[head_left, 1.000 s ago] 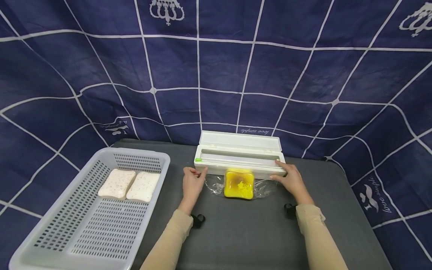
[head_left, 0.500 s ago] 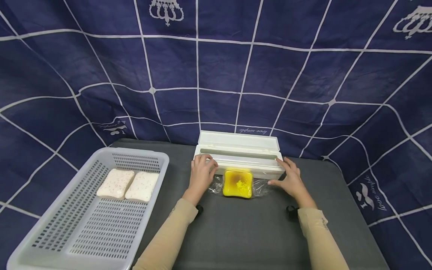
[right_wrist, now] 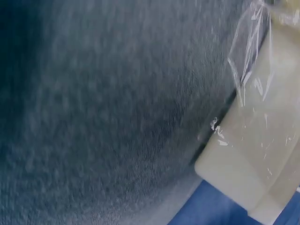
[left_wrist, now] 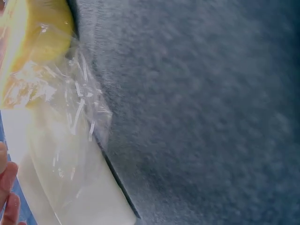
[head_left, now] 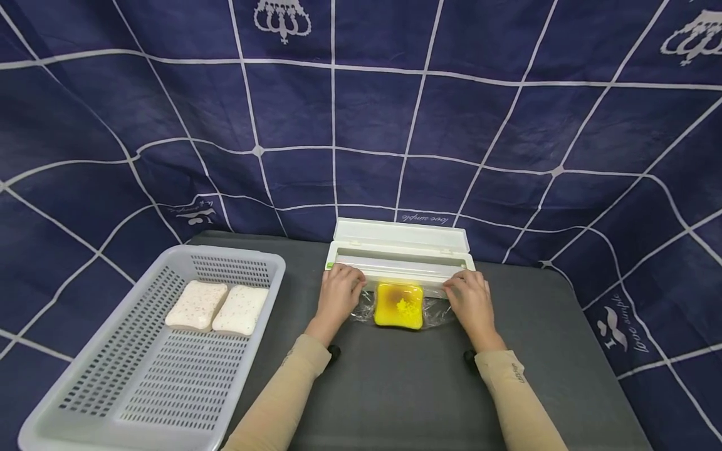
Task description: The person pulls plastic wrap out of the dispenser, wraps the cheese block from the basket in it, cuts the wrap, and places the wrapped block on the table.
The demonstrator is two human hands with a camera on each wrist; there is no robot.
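Note:
A white cling film dispenser (head_left: 402, 233) stands with its lid raised and a roll inside. Clear cling film (head_left: 365, 308) runs down its front and wraps a glossy yellow toast-shaped piece (head_left: 398, 307) with a browned patch. My left hand (head_left: 336, 293) pinches the film at the dispenser's front left; its fingertips (left_wrist: 8, 180) show in the left wrist view. At the front right, my right hand (head_left: 471, 302) pinches the film with thumb and forefinger. Loose film (right_wrist: 253, 61) hangs by the dispenser's front in the right wrist view, where the hand is out of sight.
To the left, a grey perforated plastic basket (head_left: 271, 300) holds two white speckled bread-shaped pieces (head_left: 195, 305). Behind the dark grey table (head_left: 406, 388) hangs a navy cloth (head_left: 372, 106) with white lines, close to the dispenser's back.
My left hand has moved right and up onto the dispenser's front edge. My right hand has left the dispenser's right end and moved inward to the film. The yellow piece stays in place.

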